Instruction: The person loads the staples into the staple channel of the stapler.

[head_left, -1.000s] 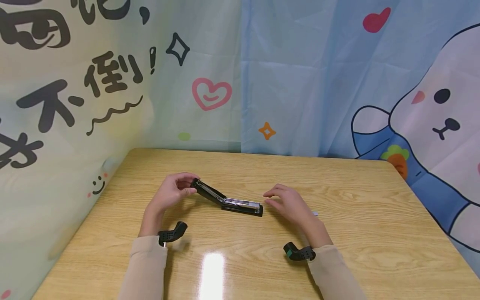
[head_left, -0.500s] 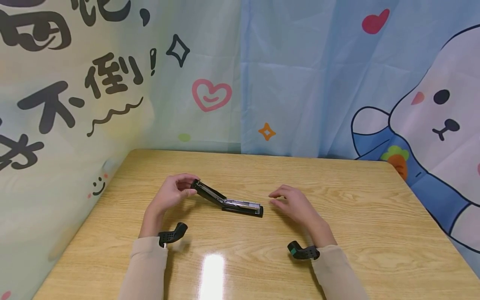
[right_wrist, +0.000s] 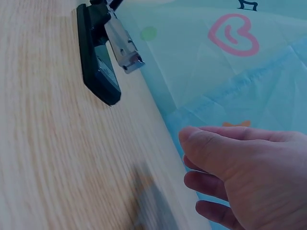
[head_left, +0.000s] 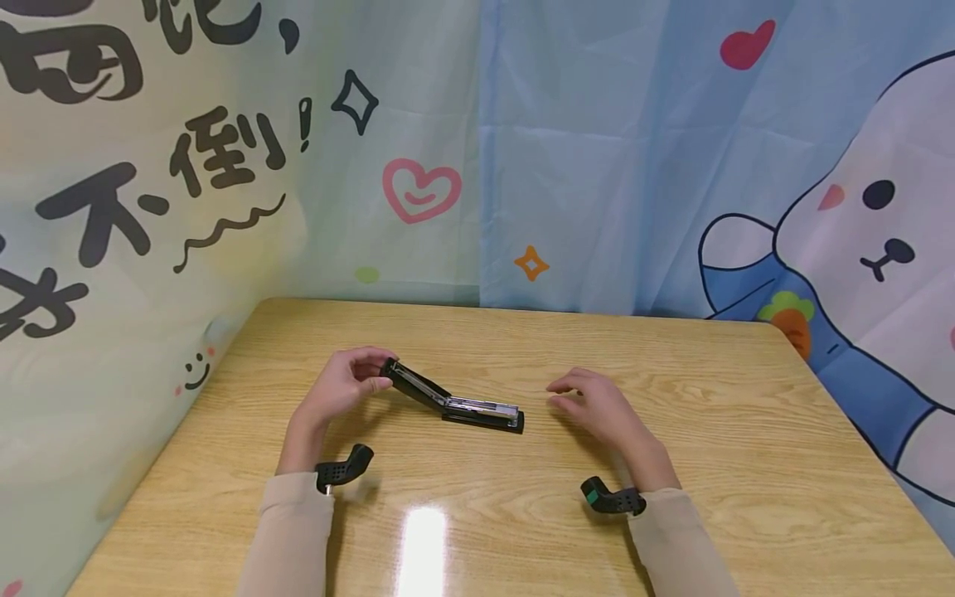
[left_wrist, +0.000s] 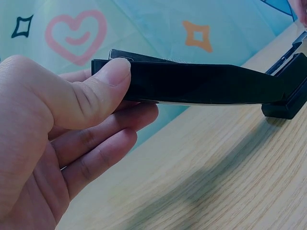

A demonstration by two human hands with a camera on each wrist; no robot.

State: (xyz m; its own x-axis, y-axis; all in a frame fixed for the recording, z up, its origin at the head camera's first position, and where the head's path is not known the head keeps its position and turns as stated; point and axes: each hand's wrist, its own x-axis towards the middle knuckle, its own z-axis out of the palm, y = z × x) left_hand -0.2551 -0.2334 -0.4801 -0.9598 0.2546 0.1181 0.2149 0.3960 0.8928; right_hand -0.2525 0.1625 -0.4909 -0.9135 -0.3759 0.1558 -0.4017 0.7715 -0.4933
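Note:
A black stapler (head_left: 481, 414) is swung wide on its hinge, with the base lying on the table and the metal magazine showing above it. My left hand (head_left: 346, 383) grips the end of the raised top arm (left_wrist: 192, 81), thumb on the near side and fingers behind. In the right wrist view, the magazine (right_wrist: 125, 50) stands tilted up from the base (right_wrist: 98, 72). To the right of the stapler hovers my right hand (head_left: 597, 406), apart from it, fingers loosely bent and thumb tip close to the index finger. Nothing shows between them.
The wooden table (head_left: 746, 431) runs back to a printed cloth backdrop (head_left: 567, 149) with hearts, lettering and a cartoon animal. A black wrist camera (head_left: 345, 466) sits on the left wrist, and another wrist camera (head_left: 610, 497) on the right. Light glares near the front.
My right hand has drawn away to the right from the stapler's base end. A small pale thing seen beside the right wrist earlier no longer shows. My left hand and the stapler hold nearly still.

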